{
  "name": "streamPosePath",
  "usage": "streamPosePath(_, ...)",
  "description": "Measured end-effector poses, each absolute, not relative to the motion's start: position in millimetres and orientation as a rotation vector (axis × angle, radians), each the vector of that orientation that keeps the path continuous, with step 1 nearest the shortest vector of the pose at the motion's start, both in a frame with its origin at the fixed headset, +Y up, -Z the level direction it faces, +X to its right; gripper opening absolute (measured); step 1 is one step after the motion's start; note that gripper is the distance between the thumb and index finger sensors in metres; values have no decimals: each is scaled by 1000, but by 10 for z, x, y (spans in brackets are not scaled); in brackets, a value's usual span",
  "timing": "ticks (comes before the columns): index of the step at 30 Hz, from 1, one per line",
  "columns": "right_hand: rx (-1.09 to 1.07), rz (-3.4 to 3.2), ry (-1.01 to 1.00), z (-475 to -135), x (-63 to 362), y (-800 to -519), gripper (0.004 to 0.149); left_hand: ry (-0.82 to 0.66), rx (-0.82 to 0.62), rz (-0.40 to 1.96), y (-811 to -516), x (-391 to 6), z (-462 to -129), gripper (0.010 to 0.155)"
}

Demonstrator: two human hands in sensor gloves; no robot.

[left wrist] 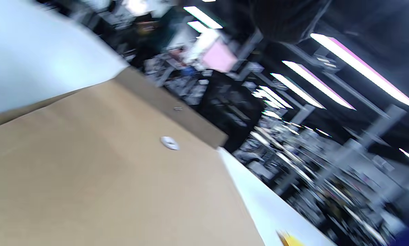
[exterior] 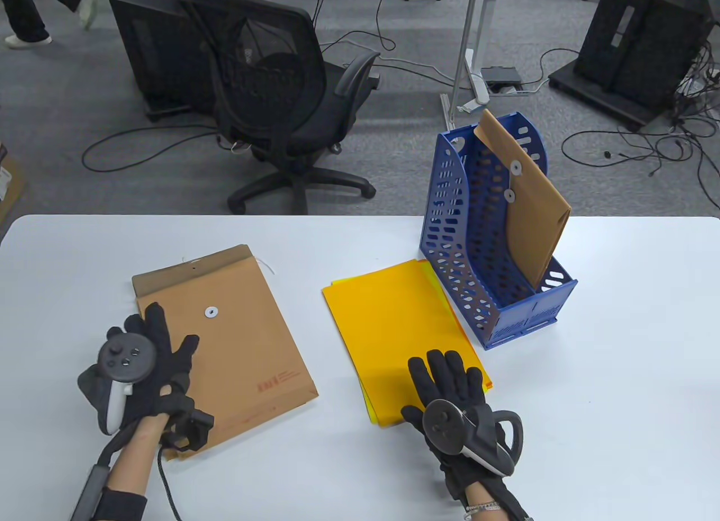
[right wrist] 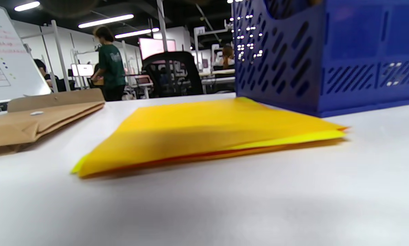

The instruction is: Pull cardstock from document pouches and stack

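Note:
A brown document pouch (exterior: 236, 329) lies flat on the white table (exterior: 590, 374) at the left, flap open at its far end. It also shows in the left wrist view (left wrist: 88, 164) and the right wrist view (right wrist: 37, 119). My left hand (exterior: 152, 363) rests flat on its left edge, fingers spread. A stack of yellow cardstock (exterior: 394, 329) lies mid-table and fills the right wrist view (right wrist: 204, 133). My right hand (exterior: 450, 386) rests flat on the stack's near right corner, fingers extended. A second brown pouch (exterior: 529, 206) stands tilted in the blue file holder (exterior: 478, 296).
The blue file holder (right wrist: 320, 58) stands just right of the cardstock, touching its far edge. An office chair (exterior: 281, 93) and cables are on the floor beyond the table's far edge.

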State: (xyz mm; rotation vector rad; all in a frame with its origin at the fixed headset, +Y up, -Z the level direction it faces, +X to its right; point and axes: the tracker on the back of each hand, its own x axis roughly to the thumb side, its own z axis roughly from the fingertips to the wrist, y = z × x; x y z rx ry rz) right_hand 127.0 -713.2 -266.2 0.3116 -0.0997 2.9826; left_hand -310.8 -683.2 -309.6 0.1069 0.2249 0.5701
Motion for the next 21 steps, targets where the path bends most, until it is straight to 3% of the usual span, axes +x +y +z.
streamPosePath(6,286,2946,-103,-2668,1282,-7160,75,-39,0,515,-6895,-2368,-2787,75)
streamPosePath(9,253,2867,-79,-2725,1340,-7143,77,-90,-48,511,-7021,-2115,-2609,75)
streamPosePath(14,74,2706,-147,-2900,1696,-6900,88,-112,27,450,-7173,-1982,-2448,75)
streamPosePath(21,-193,2453,-305,-3197,2442,-6474,92,-112,53,429,-7214,-1959,-2413,75)
